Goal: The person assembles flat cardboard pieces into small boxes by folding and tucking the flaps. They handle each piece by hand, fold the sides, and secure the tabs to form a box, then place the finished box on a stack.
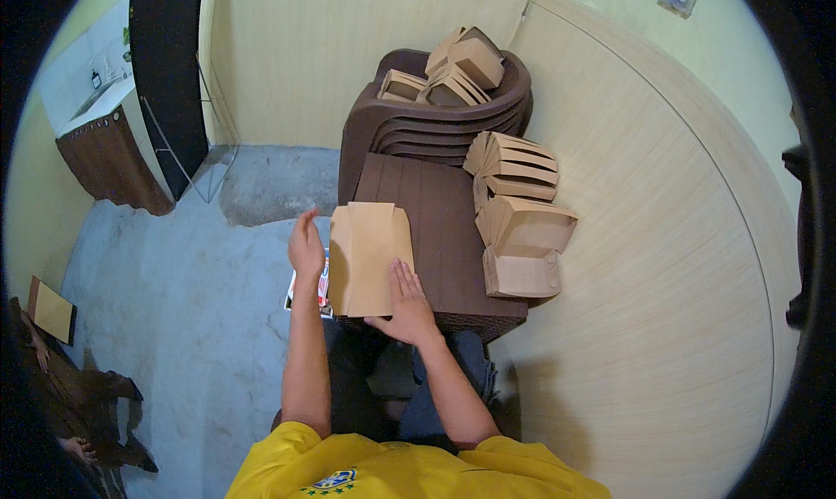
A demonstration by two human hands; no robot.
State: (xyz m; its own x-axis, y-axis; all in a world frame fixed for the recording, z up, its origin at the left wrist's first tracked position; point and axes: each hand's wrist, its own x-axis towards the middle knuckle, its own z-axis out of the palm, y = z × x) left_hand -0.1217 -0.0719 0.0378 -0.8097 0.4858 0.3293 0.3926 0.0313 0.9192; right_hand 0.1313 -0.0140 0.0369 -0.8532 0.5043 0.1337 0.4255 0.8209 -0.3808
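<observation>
A flat sheet of cardboard (370, 255), smooth, matte and tan, lies near the front left of a dark brown table (444, 238). Straight creases run along its length, dividing it into a broad middle panel and narrower side flaps with slanted corners. The right hand (407, 307) presses flat on its lower right part, fingers straight and close together, thumb out to the side, pinching nothing. The left hand (305, 248) is upright just beside the left edge, edge-on, fingers extended and loosely together; whether it touches the cardboard I cannot tell.

The tabletop shows long plank-like grooves, and its front rim has a woven texture. Along its right side stand folded boxes (522, 225) of the same tan board, some nested, with angled walls and the nearest gaping open. Behind, more boxes (466, 68) sit on stacked brown chairs (366, 120) with smooth, rounded arms. The floor (200, 325) is blue-grey, stained and rough-looking.
</observation>
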